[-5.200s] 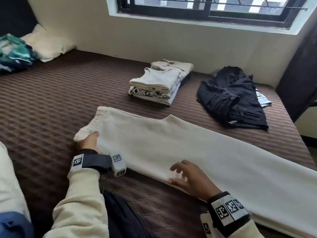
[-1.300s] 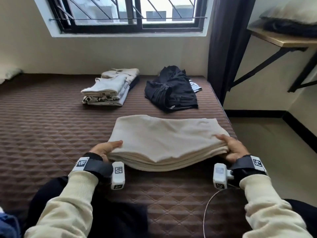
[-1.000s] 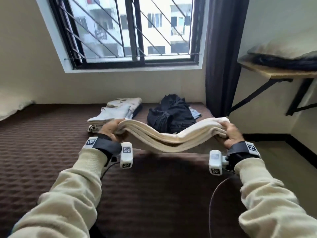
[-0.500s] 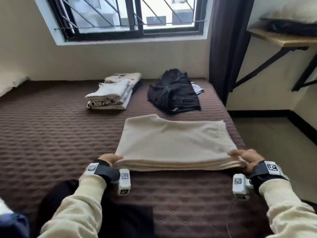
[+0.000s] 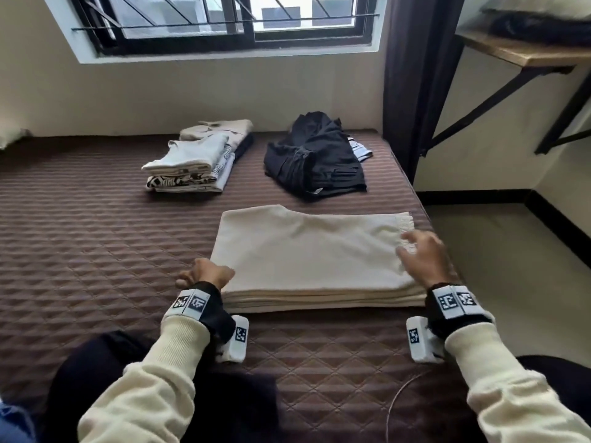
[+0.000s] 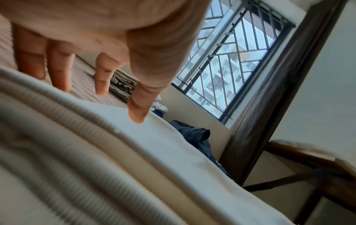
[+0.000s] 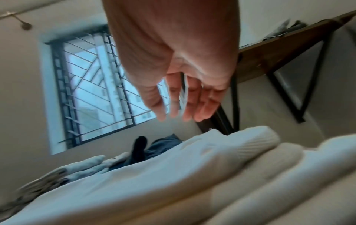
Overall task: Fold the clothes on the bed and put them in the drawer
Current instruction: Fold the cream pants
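Folded cream trousers (image 5: 307, 257) lie flat on the brown quilted bed (image 5: 96, 251) in front of me. My left hand (image 5: 206, 274) is at their near left corner, fingers straight and holding nothing; in the left wrist view the left hand (image 6: 108, 79) hovers over the cream cloth (image 6: 134, 167). My right hand (image 5: 419, 254) hangs just above the right end of the trousers, fingers loosely spread and empty. In the right wrist view the right hand (image 7: 179, 109) is clear of the cream layers (image 7: 192, 175). No drawer is in view.
A stack of folded clothes (image 5: 198, 161) sits at the back of the bed. To its right lies a dark unfolded garment (image 5: 316, 161) over a striped one (image 5: 359, 150). The bed's right edge drops to the floor (image 5: 499, 266). A wall shelf (image 5: 524, 49) hangs at right.
Both hands lifted the folded trousers and set them back down flat on the bed. They have since let go; the right hand has risen over the right end.
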`<action>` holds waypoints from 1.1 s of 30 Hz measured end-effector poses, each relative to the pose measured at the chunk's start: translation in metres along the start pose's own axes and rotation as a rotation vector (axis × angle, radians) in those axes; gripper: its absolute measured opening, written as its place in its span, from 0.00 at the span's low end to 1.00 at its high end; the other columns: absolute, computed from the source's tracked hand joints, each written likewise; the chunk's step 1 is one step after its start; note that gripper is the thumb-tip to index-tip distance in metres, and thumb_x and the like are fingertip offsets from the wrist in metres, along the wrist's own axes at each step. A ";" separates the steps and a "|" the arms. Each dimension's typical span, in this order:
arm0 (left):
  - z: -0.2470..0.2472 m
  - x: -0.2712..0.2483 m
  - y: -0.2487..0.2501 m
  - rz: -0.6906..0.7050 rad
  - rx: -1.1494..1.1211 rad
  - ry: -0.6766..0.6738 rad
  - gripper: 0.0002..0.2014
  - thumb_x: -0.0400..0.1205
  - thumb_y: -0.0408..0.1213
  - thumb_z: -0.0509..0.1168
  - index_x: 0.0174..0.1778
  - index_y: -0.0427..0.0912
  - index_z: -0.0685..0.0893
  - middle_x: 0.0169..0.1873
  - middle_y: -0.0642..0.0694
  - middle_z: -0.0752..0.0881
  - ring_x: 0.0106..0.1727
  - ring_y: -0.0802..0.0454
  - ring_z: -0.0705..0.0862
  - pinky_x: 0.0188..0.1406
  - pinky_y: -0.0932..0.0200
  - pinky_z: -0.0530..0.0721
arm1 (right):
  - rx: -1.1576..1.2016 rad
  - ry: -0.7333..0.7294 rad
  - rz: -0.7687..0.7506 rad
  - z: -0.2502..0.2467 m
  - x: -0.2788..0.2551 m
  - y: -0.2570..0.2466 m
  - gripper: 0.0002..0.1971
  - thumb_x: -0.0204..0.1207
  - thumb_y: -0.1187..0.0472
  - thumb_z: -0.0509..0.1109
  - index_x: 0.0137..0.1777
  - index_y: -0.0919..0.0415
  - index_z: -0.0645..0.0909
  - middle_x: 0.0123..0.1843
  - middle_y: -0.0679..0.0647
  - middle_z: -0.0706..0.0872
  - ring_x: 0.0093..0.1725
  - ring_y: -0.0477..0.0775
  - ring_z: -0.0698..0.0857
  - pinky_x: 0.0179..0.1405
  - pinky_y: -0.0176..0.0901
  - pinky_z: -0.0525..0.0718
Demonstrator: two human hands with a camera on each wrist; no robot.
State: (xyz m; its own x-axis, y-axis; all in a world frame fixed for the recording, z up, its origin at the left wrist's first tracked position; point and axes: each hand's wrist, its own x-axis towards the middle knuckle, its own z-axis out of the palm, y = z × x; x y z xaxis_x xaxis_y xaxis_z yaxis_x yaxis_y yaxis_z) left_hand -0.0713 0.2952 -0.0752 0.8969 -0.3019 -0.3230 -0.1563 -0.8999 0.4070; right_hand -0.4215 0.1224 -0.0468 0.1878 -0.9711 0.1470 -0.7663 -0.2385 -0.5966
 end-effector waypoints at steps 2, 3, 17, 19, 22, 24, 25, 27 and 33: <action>-0.001 -0.005 0.015 0.077 0.005 -0.066 0.42 0.75 0.49 0.74 0.78 0.32 0.64 0.74 0.27 0.70 0.77 0.31 0.64 0.76 0.45 0.63 | 0.147 -0.084 -0.212 0.011 -0.012 -0.026 0.13 0.74 0.67 0.74 0.58 0.68 0.86 0.54 0.64 0.88 0.55 0.64 0.85 0.59 0.52 0.81; 0.000 -0.001 0.022 0.107 0.025 -0.098 0.46 0.76 0.49 0.73 0.81 0.30 0.58 0.76 0.28 0.68 0.78 0.30 0.64 0.77 0.44 0.64 | 0.187 -0.145 -0.269 0.017 -0.018 -0.037 0.13 0.74 0.66 0.75 0.58 0.67 0.86 0.53 0.62 0.89 0.52 0.61 0.86 0.57 0.51 0.83; -0.044 0.038 -0.008 0.202 -0.258 -0.526 0.16 0.78 0.32 0.72 0.57 0.25 0.85 0.42 0.38 0.89 0.39 0.44 0.86 0.44 0.54 0.83 | -0.384 -0.654 -0.310 0.153 -0.051 -0.121 0.47 0.80 0.32 0.55 0.86 0.56 0.36 0.86 0.63 0.34 0.85 0.65 0.35 0.82 0.64 0.37; -0.048 0.025 -0.007 0.166 -0.486 -0.647 0.17 0.80 0.29 0.66 0.64 0.28 0.81 0.41 0.37 0.90 0.37 0.43 0.87 0.40 0.53 0.86 | -0.416 -0.690 -0.311 0.156 -0.051 -0.120 0.47 0.80 0.30 0.52 0.86 0.57 0.36 0.85 0.63 0.31 0.84 0.66 0.32 0.81 0.64 0.34; -0.059 -0.001 0.007 0.209 -0.765 -0.788 0.17 0.80 0.28 0.61 0.66 0.39 0.78 0.47 0.37 0.89 0.42 0.41 0.89 0.38 0.50 0.90 | -0.336 -0.762 -0.289 0.150 -0.045 -0.116 0.46 0.81 0.32 0.52 0.86 0.59 0.36 0.85 0.61 0.30 0.84 0.63 0.30 0.81 0.62 0.33; -0.069 -0.018 0.023 0.236 -0.900 -0.822 0.16 0.82 0.29 0.59 0.65 0.40 0.77 0.46 0.37 0.89 0.39 0.42 0.90 0.33 0.51 0.89 | -0.186 -0.822 -0.262 0.140 -0.036 -0.113 0.46 0.81 0.33 0.55 0.86 0.61 0.41 0.87 0.61 0.37 0.85 0.62 0.37 0.83 0.61 0.39; -0.072 -0.027 0.033 0.237 -0.950 -0.828 0.16 0.82 0.30 0.58 0.66 0.39 0.76 0.45 0.36 0.89 0.38 0.43 0.90 0.31 0.52 0.88 | -0.058 -0.842 -0.246 0.131 -0.032 -0.112 0.45 0.79 0.32 0.58 0.85 0.60 0.48 0.87 0.62 0.47 0.86 0.62 0.47 0.84 0.60 0.47; -0.072 -0.040 0.054 0.256 -1.021 -0.814 0.17 0.82 0.31 0.58 0.68 0.36 0.75 0.45 0.36 0.88 0.38 0.43 0.89 0.32 0.53 0.88 | 0.244 -0.828 -0.172 0.107 -0.027 -0.107 0.42 0.73 0.30 0.64 0.80 0.58 0.67 0.80 0.57 0.71 0.78 0.58 0.70 0.78 0.52 0.67; -0.054 -0.088 0.138 0.360 -1.097 -0.834 0.03 0.80 0.33 0.59 0.47 0.38 0.75 0.35 0.40 0.76 0.36 0.46 0.79 0.36 0.57 0.81 | 0.578 -1.027 0.056 0.008 -0.025 -0.057 0.26 0.73 0.45 0.70 0.71 0.50 0.75 0.62 0.60 0.87 0.51 0.62 0.90 0.43 0.51 0.86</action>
State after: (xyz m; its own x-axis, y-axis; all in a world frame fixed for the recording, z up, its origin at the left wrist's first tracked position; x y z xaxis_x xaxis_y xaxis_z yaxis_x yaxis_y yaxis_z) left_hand -0.1496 0.2150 0.0557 0.3155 -0.8984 -0.3054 0.4197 -0.1565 0.8941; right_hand -0.3774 0.1608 -0.0228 0.7718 -0.4621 -0.4368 -0.4462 0.0958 -0.8898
